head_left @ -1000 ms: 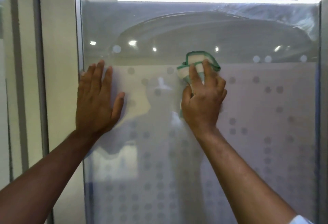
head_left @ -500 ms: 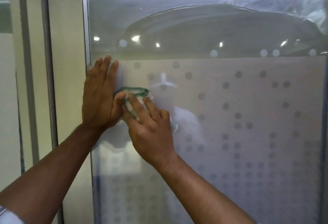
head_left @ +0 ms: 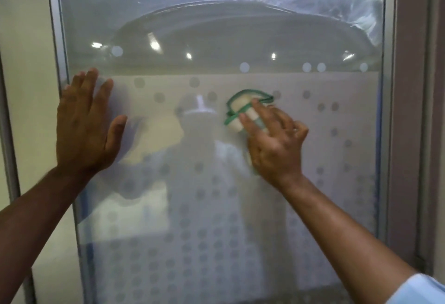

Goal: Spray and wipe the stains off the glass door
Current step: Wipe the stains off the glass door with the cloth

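The glass door (head_left: pixel 325 195) fills the view, clear on top and frosted with grey dots below. My right hand (head_left: pixel 274 144) presses a folded white cloth with a green edge (head_left: pixel 243 108) against the frosted glass right of centre; the cloth sticks out above my fingertips. My left hand (head_left: pixel 84 125) lies flat on the glass by the door's left edge, fingers spread and holding nothing. No spray bottle is in view.
A metal frame (head_left: pixel 60 62) runs down the door's left side next to a cream wall (head_left: pixel 26 86). Another frame post (head_left: pixel 390 111) and a wall stand at the right. Ceiling lights and a person's outline reflect in the glass.
My right hand has swept the cloth from beside my left hand back to the right across the glass. My left hand stays flat on the glass near the left edge.
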`<state>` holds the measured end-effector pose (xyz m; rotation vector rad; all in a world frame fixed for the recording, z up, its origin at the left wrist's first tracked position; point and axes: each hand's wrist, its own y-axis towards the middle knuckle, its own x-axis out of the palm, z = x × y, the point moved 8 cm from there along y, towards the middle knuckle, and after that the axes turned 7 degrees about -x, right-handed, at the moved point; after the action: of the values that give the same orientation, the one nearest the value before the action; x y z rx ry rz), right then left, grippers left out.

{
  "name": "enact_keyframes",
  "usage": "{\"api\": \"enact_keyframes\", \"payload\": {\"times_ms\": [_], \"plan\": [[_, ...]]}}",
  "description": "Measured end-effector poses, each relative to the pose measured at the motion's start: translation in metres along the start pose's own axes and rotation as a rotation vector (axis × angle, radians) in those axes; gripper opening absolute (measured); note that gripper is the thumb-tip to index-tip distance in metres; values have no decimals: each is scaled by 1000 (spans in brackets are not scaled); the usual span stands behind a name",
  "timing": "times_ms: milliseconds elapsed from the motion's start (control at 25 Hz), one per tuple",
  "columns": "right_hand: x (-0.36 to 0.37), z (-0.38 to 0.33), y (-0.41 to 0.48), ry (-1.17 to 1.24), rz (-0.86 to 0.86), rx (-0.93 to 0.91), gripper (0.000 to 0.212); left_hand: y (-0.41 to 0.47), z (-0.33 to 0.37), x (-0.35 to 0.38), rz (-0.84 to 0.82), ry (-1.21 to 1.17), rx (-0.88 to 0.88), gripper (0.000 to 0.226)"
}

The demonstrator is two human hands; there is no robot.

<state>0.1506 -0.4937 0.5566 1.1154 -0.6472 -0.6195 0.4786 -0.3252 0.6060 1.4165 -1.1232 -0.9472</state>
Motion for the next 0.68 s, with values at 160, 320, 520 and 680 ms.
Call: {"api": "enact_keyframes", "payload": {"times_ms": [160, 320, 520, 680], "plan": [[-16, 113, -23, -78, -55, 277, 58, 2, 3, -2, -17, 0, -17, 71], [-30, 180, -56, -84, -75, 532, 50, 2, 5, -5, 0, 6, -8, 69], [-42, 181, -87, -46, -1, 672, 47, 1, 2, 0, -3, 23, -20, 68], [-41, 147, -100, 1, 23, 820, 49, -1, 0, 0, 16, 24, -11, 68]]}}
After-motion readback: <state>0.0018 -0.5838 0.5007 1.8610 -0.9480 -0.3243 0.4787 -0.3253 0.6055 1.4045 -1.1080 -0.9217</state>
